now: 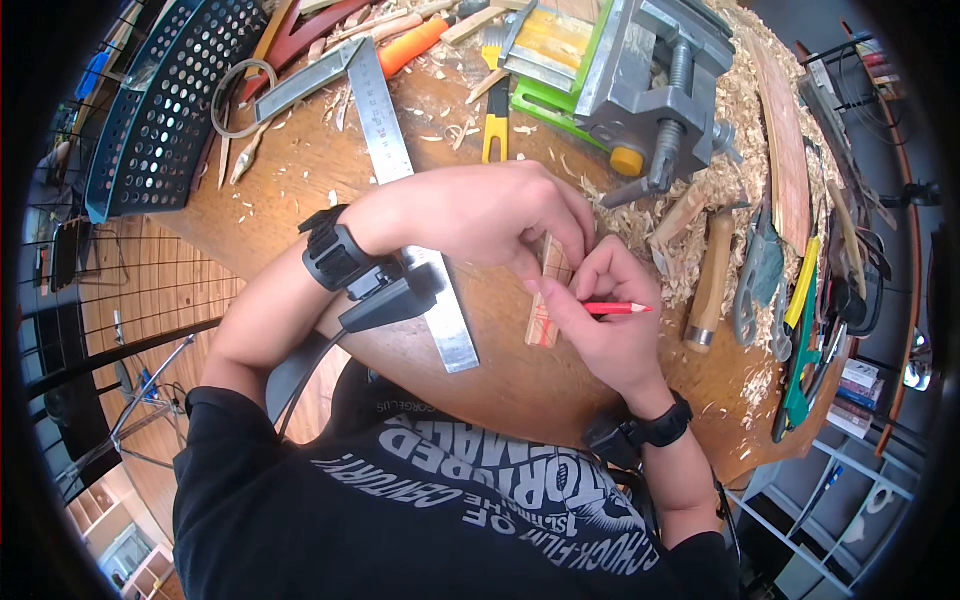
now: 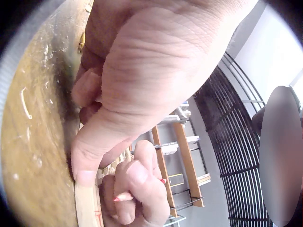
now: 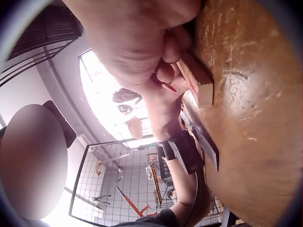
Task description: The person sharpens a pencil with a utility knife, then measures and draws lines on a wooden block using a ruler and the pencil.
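Head view: on a brown wooden bench (image 1: 495, 300), a person's left hand (image 1: 490, 215) and right hand (image 1: 615, 325) meet over a small, pale wooden block (image 1: 541, 327) with red lines on its near end. The left hand is bent over the block's far part, its thumb and curled fingers pinching it; in the left wrist view its thumb presses on the wood. The right hand is mostly closed, its curled fingers gripping a red pencil (image 1: 612, 308), whose sharpened tip points away from the block; its thumb lies against the block's side.

A metal square with a long ruled blade (image 1: 385, 135) passes beneath the left forearm. Beyond the hands stands a heavy gray metal vise (image 1: 660, 95). Curly pale wood shavings (image 1: 755, 385) lie around a tool with a rounded wooden handle (image 1: 712, 275), right of the right hand.
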Available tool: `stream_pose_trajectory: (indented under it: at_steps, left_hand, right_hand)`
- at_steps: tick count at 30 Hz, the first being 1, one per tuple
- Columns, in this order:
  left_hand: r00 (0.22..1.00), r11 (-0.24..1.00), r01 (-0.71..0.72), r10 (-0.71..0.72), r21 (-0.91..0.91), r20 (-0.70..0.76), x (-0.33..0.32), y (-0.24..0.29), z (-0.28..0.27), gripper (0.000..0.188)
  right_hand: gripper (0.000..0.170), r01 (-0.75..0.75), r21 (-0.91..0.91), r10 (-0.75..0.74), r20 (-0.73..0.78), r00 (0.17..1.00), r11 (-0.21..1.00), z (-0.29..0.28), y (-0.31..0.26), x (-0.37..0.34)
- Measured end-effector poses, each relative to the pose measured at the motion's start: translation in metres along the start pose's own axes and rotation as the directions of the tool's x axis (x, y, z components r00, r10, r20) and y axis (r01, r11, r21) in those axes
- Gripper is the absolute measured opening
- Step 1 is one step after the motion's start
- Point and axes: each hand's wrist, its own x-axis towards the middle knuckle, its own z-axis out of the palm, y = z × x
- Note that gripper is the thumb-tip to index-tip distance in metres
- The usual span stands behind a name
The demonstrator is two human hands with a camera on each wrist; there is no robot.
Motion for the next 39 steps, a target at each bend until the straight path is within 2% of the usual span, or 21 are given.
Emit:
stream_pose_trajectory:
  at_steps: [2,5,7,9,10,13,16,18,20,22,24,26,27,28,31,33,34,37,39]
  left_hand:
    - [0.999,1.000,0.020,-0.020,0.009,0.028,0.003,0.001,-0.003,0.031]
    - [0.999,0.998,-0.037,0.039,-0.056,0.026,0.009,-0.001,-0.005,0.029]
    - [0.999,0.999,0.044,-0.044,0.004,0.029,0.010,0.002,-0.008,0.028]
    - [0.999,0.998,0.030,-0.032,0.053,0.036,0.012,0.006,-0.013,0.028]
    - [0.999,0.995,0.016,-0.021,0.100,0.044,0.012,0.006,-0.015,0.028]
    - [0.998,0.995,-0.017,0.011,0.094,0.056,0.015,0.003,-0.015,0.029]
    - [0.997,0.991,-0.026,0.015,0.134,0.078,0.017,0.001,-0.015,0.031]
    - [0.997,0.993,-0.018,0.009,0.118,0.081,0.018,-0.001,-0.014,0.031]
    - [0.996,0.994,-0.008,-0.001,0.106,0.088,0.016,-0.002,-0.014,0.032]
    - [0.997,0.996,-0.052,0.049,0.068,0.054,0.013,-0.004,-0.014,0.035]
    - [0.998,0.997,-0.063,0.062,0.054,0.031,0.008,-0.005,-0.014,0.037]
    - [0.997,0.996,-0.075,0.075,0.043,0.005,0.005,-0.002,-0.015,0.039]
    - [0.999,0.999,-0.036,0.036,0.025,-0.006,0.004,0.001,-0.016,0.039]
    - [1.000,1.000,0.003,-0.003,0.007,-0.016,0.004,0.003,-0.017,0.040]
    - [0.998,0.999,-0.035,0.035,0.010,-0.054,0.005,-0.005,-0.014,0.040]
    - [1.000,1.000,-0.002,0.002,0.000,-0.027,0.006,-0.004,-0.014,0.040]
    - [0.999,0.999,0.036,-0.036,-0.011,-0.005,0.006,-0.003,-0.013,0.040]
    - [1.000,0.998,-0.002,0.001,-0.061,-0.005,0.007,-0.004,-0.010,0.036]
    - [1.000,0.996,-0.026,0.027,-0.088,0.009,0.009,-0.010,-0.006,0.034]
  right_hand:
    - [0.028,0.000,0.000,0.000,0.016,1.000,1.000,-0.001,0.002,0.002]
    - [0.030,0.003,0.007,-0.003,0.004,1.000,1.000,-0.003,0.010,0.003]
    - [0.031,0.011,0.014,-0.011,-0.019,1.000,1.000,-0.002,0.011,0.004]
    - [0.033,-0.010,0.075,0.015,-0.064,0.998,0.997,0.000,0.010,0.005]
    - [0.033,-0.011,0.075,0.016,-0.062,0.998,0.997,0.000,0.009,0.005]
    - [0.034,-0.067,0.074,0.069,-0.024,0.997,0.995,-0.003,0.005,0.007]
    - [0.035,-0.062,0.022,0.062,-0.028,0.998,0.998,-0.007,0.008,0.005]
    - [0.035,0.005,-0.001,-0.005,-0.035,0.999,1.000,-0.008,0.011,0.007]
    - [0.034,-0.009,-0.019,0.008,-0.052,0.999,1.000,-0.009,0.011,0.004]
    - [0.034,-0.021,-0.036,0.018,-0.075,0.997,0.999,-0.012,0.010,0.001]
    - [0.034,0.019,-0.155,-0.034,-0.095,0.995,0.988,-0.014,0.004,-0.002]
    - [0.034,-0.018,-0.099,0.006,-0.125,0.992,0.995,-0.014,0.002,-0.004]
    - [0.034,-0.053,-0.047,0.046,-0.149,0.988,0.997,-0.014,0.001,-0.004]
    - [0.034,-0.053,-0.045,0.045,-0.150,0.988,0.998,-0.016,0.002,-0.004]
    - [0.034,-0.063,-0.092,0.051,-0.127,0.991,0.994,-0.019,0.007,-0.002]
    - [0.034,0.034,-0.179,-0.053,-0.107,0.993,0.983,-0.018,0.009,-0.002]
    - [0.034,0.034,-0.177,-0.054,-0.109,0.993,0.984,-0.018,0.009,-0.002]
    - [0.035,0.050,-0.230,-0.078,-0.116,0.990,0.972,-0.017,0.009,0.000]
    - [0.035,0.140,-0.319,-0.167,-0.060,0.984,0.937,-0.018,0.008,0.001]
